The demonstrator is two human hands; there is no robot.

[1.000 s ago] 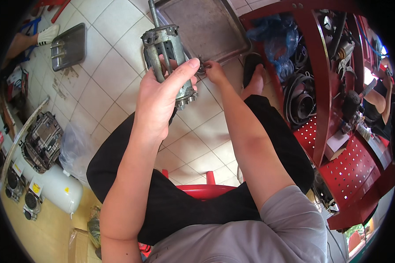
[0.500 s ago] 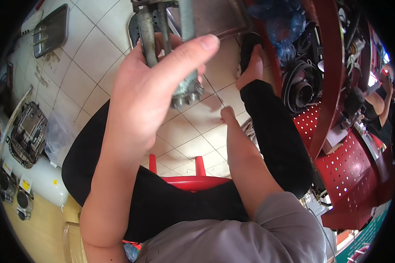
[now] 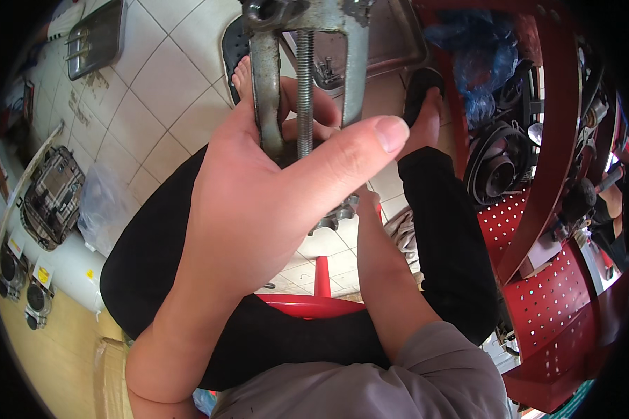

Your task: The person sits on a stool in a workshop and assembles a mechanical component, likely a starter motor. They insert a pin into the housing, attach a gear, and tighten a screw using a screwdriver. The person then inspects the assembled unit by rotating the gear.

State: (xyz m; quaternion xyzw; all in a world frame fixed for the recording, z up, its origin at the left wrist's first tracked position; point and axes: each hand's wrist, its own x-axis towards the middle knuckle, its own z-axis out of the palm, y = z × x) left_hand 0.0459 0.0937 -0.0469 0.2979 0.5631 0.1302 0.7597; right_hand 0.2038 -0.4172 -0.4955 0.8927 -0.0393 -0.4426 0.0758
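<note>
Metal puller (image 3: 304, 77), a grey tool with two side arms and a threaded centre rod, sat much closer to my camera than half a second before, when it was further out over the tiled floor (image 3: 147, 84); a second before that I could see its whole body at arm's length. I judged it was being raised for a close look or a firmer hold, and the work on its lower end went on out of my sight. My left hand (image 3: 258, 209) was wrapped round the arms and rod, thumb stretched across the front, fingers closed behind. My right hand (image 3: 362, 202) was mostly hidden under the tool's lower end (image 3: 335, 220); I could not tell how far it was closed or what it held. Below lay the red stool (image 3: 307, 304) and, beyond it, a metal tray (image 3: 398, 42).
</note>
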